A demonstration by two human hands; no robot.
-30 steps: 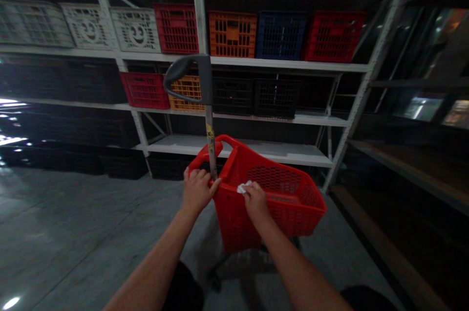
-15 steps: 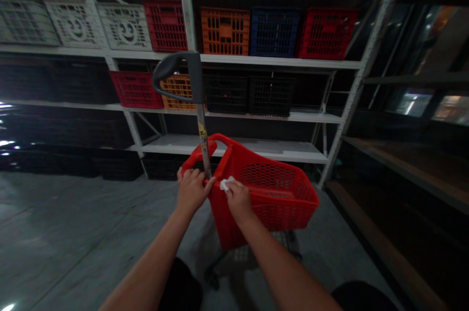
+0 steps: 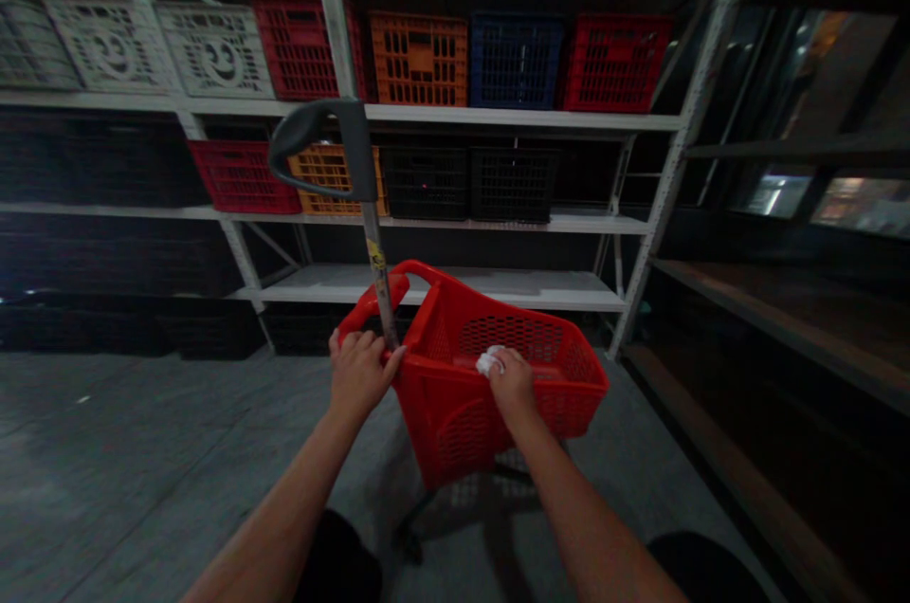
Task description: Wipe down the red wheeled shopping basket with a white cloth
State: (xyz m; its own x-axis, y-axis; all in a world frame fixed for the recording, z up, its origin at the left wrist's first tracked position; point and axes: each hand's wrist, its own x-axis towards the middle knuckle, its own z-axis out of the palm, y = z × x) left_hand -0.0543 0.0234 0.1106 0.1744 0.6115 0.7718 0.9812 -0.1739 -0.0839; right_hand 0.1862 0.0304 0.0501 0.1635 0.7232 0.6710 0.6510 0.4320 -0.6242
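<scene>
A red plastic shopping cart (image 3: 462, 413) stands on the floor before me, its basket pierced with many small holes. Fingers of my left hand (image 3: 361, 374) are wrapped over the cart's edge by its handle end, close to the foot of the upright pole (image 3: 376, 257). That pole carries a dark grey loop handle (image 3: 362, 148) at its top. My right hand (image 3: 513, 385) is closed on a crumpled white cloth (image 3: 490, 359), pressed at the near rim of the basket, about midway along it. The cloth is partly hidden by my fingers.
Behind the cart rises a white metal rack (image 3: 455, 285) with plastic crates, among them an orange crate (image 3: 419, 61), a blue crate (image 3: 516, 61) and a red crate (image 3: 615, 63). Another dark shelf unit (image 3: 774, 290) runs along the right. Grey concrete floor (image 3: 142, 461) extends to the left.
My right hand has slid the white cloth along the near rim, away from the handle end and to the right. My left hand keeps its place on the cart. The view has shifted slightly.
</scene>
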